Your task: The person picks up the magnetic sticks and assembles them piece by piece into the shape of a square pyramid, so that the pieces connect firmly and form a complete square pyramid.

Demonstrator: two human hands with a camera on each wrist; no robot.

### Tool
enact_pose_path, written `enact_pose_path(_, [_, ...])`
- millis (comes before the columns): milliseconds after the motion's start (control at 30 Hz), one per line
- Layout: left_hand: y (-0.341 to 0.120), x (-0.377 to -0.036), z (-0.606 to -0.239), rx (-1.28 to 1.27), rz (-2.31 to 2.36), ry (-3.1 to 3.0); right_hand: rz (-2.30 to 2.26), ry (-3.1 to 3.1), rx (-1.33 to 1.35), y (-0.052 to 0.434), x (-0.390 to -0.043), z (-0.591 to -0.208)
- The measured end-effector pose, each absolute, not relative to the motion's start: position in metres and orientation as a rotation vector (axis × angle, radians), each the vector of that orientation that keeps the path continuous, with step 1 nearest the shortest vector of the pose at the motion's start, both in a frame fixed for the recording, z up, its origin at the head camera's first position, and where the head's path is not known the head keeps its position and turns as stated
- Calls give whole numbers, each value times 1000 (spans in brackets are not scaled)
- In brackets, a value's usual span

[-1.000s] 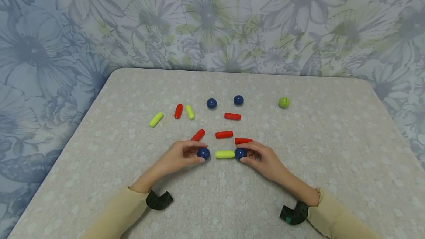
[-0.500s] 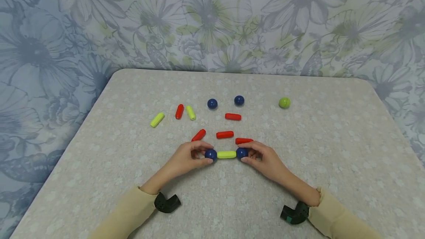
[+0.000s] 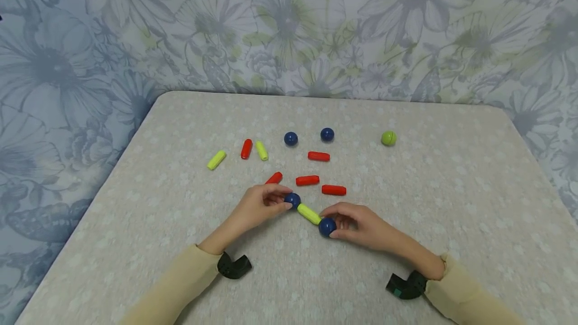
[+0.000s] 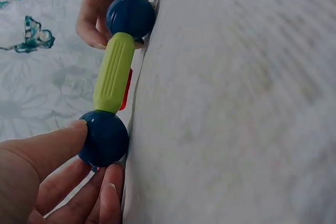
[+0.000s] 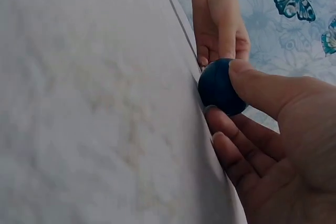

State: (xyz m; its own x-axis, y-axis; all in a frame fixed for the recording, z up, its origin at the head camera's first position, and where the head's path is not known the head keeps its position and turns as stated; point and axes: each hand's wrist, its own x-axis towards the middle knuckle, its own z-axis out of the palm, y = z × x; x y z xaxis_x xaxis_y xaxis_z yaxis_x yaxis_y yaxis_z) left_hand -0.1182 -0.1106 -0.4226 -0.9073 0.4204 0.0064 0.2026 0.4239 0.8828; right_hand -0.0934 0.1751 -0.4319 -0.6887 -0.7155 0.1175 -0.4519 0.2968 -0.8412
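Pinching a blue ball (image 3: pixel 292 199) between thumb and fingertips, our left hand (image 3: pixel 260 208) holds one end of a short chain; our right hand (image 3: pixel 356 224) pinches a second blue ball (image 3: pixel 327 226) at the other end. A yellow rod (image 3: pixel 309 213) joins the two balls, touching both, and runs from ten o'clock down to four o'clock on the table (image 3: pixel 451 204). From the left wrist we see the rod (image 4: pixel 113 73) standing between both balls just above the cloth. Beyond the chain, toward twelve o'clock, lie red rods (image 3: pixel 307 180), two more yellow rods, two loose blue balls (image 3: pixel 291 138) and, at two o'clock, a green ball (image 3: pixel 388 138).
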Motion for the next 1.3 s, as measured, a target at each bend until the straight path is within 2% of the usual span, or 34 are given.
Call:
enact_pose_path(133, [-106,-123,-422,549,1470,2456,-1299,2207,-1258,170,-91,-433])
enact_pose_path(233, [-101,-125,-423,578,1471,2450,-1284,2177,-1299,166,-86,-433])
enact_pose_path(567, [-87,-129,-425,639,1481,2428,-1318,2335,-1224,141,-65,-438])
enact_pose_path(800, [-86,-126,-427,617,1516,2413,-1352,2347,-1254,137,-63,-442])
enact_pose_path(1000, [-85,-128,-429,653,1520,2386,-1335,2356,-1135,140,-63,-441])
enact_pose_path(1300, [-114,-142,-407,730,1465,2328,-1310,2362,-1104,141,-63,-442])
